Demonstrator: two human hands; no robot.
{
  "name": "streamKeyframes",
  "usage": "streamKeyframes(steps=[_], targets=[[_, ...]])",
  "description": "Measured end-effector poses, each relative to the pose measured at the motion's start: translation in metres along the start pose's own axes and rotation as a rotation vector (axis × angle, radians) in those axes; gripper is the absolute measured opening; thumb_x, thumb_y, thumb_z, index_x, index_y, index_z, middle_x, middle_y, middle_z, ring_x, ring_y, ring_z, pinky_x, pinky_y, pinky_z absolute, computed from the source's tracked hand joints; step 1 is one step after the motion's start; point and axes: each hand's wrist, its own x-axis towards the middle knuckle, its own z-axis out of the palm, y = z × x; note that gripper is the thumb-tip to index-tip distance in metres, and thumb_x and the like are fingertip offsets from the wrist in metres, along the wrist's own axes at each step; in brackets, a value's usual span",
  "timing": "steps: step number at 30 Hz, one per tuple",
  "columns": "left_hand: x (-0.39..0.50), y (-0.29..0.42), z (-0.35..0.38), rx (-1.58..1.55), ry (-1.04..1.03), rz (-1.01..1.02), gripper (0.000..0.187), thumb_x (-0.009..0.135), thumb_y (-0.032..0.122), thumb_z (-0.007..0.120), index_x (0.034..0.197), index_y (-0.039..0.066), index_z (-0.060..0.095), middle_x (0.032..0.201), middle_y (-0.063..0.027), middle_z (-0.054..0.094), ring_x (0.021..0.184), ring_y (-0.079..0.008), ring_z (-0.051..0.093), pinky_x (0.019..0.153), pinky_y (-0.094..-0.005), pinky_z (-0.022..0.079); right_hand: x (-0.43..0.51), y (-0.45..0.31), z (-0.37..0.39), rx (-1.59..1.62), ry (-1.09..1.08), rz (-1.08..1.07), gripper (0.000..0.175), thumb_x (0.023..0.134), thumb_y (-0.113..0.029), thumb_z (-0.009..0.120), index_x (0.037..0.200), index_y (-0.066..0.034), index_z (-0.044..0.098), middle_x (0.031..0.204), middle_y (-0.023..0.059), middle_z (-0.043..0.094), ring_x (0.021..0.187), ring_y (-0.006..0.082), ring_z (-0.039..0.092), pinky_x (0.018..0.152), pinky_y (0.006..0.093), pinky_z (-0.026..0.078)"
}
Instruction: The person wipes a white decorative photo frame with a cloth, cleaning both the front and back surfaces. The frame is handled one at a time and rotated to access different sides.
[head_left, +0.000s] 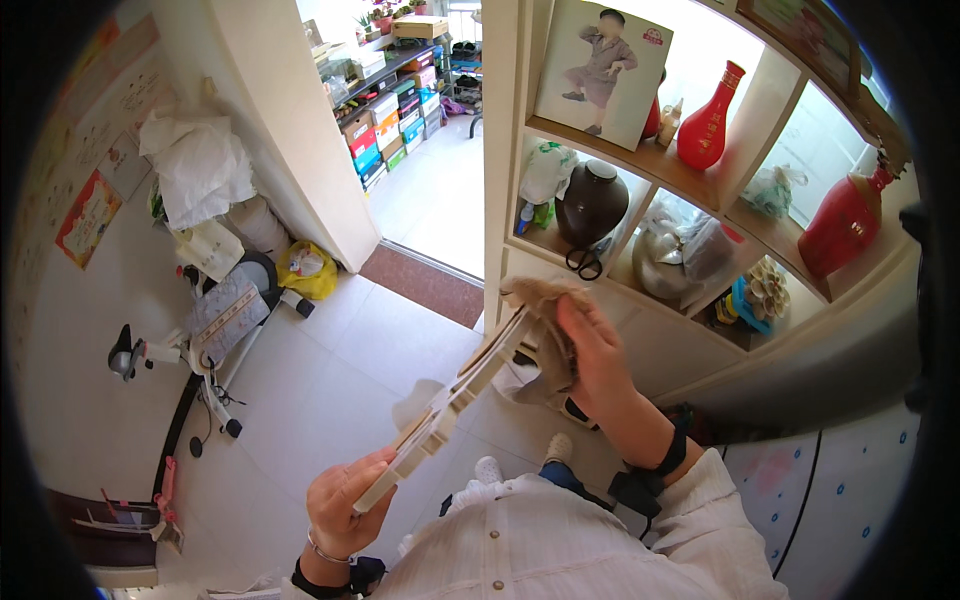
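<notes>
A flat, pale plastic or wooden object with a stepped edge, perhaps a frame (442, 420), is held tilted in front of my body, seen nearly edge-on. My left hand (349, 499) grips its lower end between thumb and fingers. At its upper end, my right hand (596, 360) holds a crumpled brown cloth (555, 367) against it. The cloth hides that end of the object.
Shelves on the right hold a red bottle (705, 120), a dark brown jar (592, 199), black scissors (584, 262) and a picture board (604, 75). An exercise bike (232, 322) and a yellow bag (307, 270) stand at left. Shoe boxes (386, 120) are stacked beyond the doorway.
</notes>
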Motion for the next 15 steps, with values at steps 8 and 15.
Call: streamKeyframes(steps=[8,15], targets=[[0.012,0.004,-0.006,0.219,-0.092,0.232,0.026,0.073,-0.003,0.063,0.098,0.004,0.064,0.098,-0.0105,0.070,0.095,-0.0229,0.067,0.069,-0.0259,0.050,-0.025,-0.023,0.007,-0.409,0.417,-0.666,0.024,0.097,-0.018,0.046,0.119,-0.0071,0.046,0.094,0.0037,0.054,0.080,0.0161,0.054,0.073,0.0279,0.047],[0.015,0.003,-0.001,0.209,-0.143,0.326,0.029,0.071,-0.004,0.062,0.099,0.003,0.064,0.098,-0.0104,0.070,0.094,-0.0242,0.068,0.073,-0.0271,0.052,-0.067,0.015,-0.006,-0.910,-0.347,-0.431,0.018,0.091,-0.007,0.051,0.108,-0.0039,0.048,0.086,0.0025,0.055,0.071,0.0093,0.051,0.063,0.0258,0.043]])
